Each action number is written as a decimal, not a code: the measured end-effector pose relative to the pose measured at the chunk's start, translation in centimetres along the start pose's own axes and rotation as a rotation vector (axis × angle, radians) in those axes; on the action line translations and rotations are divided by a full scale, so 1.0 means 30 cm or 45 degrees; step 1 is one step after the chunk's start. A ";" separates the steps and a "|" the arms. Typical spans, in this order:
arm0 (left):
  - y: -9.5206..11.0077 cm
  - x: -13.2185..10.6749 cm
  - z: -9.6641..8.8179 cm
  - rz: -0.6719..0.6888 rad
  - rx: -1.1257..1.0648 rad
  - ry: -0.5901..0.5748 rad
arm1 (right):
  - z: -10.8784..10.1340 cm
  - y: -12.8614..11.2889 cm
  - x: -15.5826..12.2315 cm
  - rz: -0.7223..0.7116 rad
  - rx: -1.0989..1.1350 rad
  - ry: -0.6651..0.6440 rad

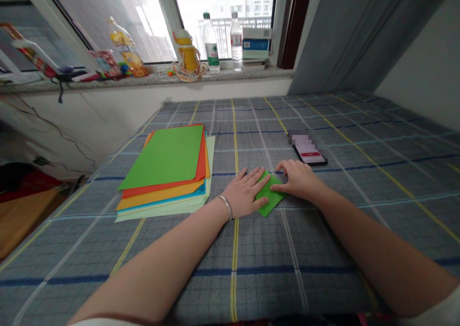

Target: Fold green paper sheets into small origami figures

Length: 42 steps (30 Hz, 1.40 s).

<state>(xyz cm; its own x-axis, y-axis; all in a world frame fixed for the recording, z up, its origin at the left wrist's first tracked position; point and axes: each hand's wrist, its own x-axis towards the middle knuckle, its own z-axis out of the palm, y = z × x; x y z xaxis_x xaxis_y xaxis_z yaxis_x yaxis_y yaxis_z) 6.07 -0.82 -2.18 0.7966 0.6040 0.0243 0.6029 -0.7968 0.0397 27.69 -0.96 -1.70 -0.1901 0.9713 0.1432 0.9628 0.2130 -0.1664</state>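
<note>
Presently the left hand (244, 193) and right hand (296, 180) rest close together, not clasped, on a folded green paper square (269, 194). The square lies between them on a plaid bed cover (323, 249), turned corner-forward. The left hand lies flat, fingers spread over the square's left side, a metal bangle (225, 205) on its wrist. The right hand is curved, fingertips at the square's upper part; whether they pinch cannot be told. Just left of the left hand sits a stack of coloured paper sheets (165, 173), green on top. A smartphone (308, 149) lies face up beyond the right hand, its screen partly blurred.
</note>
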 end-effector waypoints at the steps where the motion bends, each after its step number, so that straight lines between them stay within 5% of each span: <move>1: 0.001 0.000 0.001 -0.003 0.001 0.005 | -0.005 0.009 -0.001 0.011 -0.019 -0.012; 10: 0.001 0.000 0.011 0.007 -0.015 0.046 | -0.072 0.072 -0.020 0.192 -0.006 -0.343; 23: -0.005 0.003 0.018 -0.015 -0.055 0.048 | -0.083 0.129 -0.018 0.113 0.583 -0.587; 28: -0.005 0.003 0.018 -0.029 -0.070 0.029 | -0.096 0.100 -0.024 0.017 0.610 -0.516; 32: -0.002 -0.001 0.015 -0.031 -0.078 0.059 | -0.075 0.036 -0.024 0.075 0.428 -0.294; 36: 0.001 -0.002 0.013 -0.036 -0.080 0.078 | -0.041 -0.007 -0.016 0.118 0.420 -0.256; 42: 0.003 -0.005 -0.015 -0.047 -0.061 0.296 | -0.021 0.003 -0.006 0.149 0.832 -0.231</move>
<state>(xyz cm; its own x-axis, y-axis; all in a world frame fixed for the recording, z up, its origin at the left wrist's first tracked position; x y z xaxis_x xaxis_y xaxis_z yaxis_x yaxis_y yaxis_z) 5.97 -0.98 -1.73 0.7393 0.6248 0.2512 0.6243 -0.7758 0.0920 27.93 -1.20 -1.14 -0.1763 0.9820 -0.0676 0.6761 0.0708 -0.7334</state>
